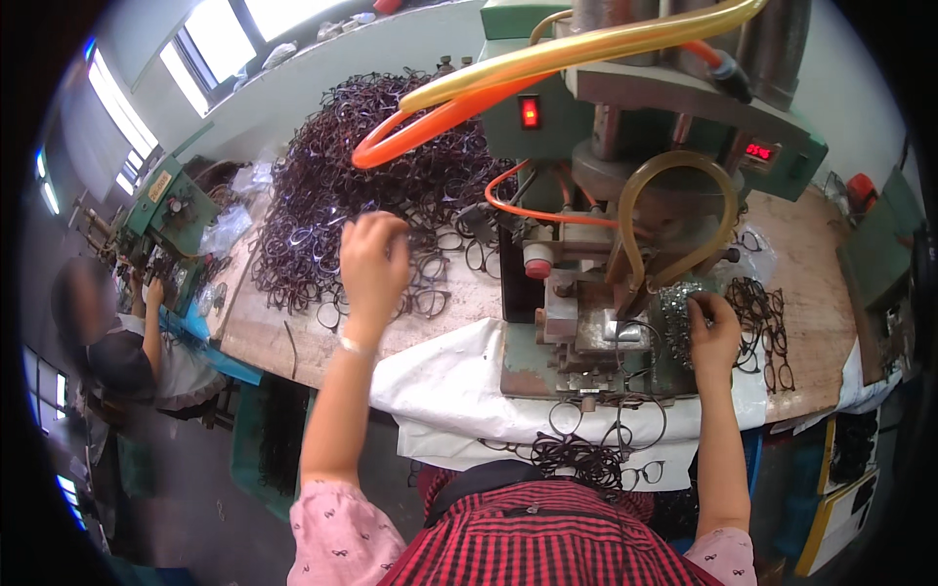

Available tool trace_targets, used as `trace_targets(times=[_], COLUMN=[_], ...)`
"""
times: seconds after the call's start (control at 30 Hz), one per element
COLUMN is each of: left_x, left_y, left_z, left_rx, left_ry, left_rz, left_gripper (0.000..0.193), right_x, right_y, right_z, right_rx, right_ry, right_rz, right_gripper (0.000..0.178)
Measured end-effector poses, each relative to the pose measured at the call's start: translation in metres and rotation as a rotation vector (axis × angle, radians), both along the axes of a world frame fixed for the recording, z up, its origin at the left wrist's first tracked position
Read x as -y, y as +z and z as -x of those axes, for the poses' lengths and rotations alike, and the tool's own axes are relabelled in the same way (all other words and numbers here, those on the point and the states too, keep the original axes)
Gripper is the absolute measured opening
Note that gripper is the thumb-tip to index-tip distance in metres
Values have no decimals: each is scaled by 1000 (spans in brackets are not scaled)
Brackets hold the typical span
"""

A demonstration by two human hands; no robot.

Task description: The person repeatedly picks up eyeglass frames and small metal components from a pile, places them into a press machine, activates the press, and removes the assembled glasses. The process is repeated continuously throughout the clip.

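My left hand is raised over the table beside a large heap of dark eyeglass frames. Its fingers are loosely bent, the thumb stands apart, and nothing shows in it. On the right, my right hand reaches to a mound of small shiny metal parts, thumb and fingertips drawn together. Whatever lies between those fingertips is too small to make out. Between the hands stands a green press machine with a metal fixture. Thin dark rims, seemingly of an eyeglass frame, show at the fixture's front.
More eyeglass frames lie on white sheeting before me, others on the table at right. An orange hose and a looped tube hang from the machine. A co-worker sits at another machine on the left.
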State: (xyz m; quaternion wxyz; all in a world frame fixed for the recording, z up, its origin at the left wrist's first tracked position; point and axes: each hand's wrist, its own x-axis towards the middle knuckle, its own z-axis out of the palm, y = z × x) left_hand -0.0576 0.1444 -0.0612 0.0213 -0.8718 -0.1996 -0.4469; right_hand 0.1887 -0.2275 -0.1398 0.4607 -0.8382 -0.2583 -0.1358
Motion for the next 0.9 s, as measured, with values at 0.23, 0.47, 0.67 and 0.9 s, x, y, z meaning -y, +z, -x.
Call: trace_targets(times=[0.23,0.47,0.67,0.9], left_x=[-67,-47,-42,-74], left_y=[-71,-105,-49,-8], left_z=[-13,12,-2,-1], left_rx=[-550,-61,-12,438], left_ry=[591,322,211,-230], left_rz=[416,38,4,1189], left_gripper=[29,12,11,25], right_x=[10,37,-36,-48], right_y=[-11,29,88,77], right_z=[23,62,64,71], right_rx=[76,-186,-198,-474], right_ry=[-95,25,345,451], right_rz=[87,-141,-214,-508], right_gripper=[13,11,17,40])
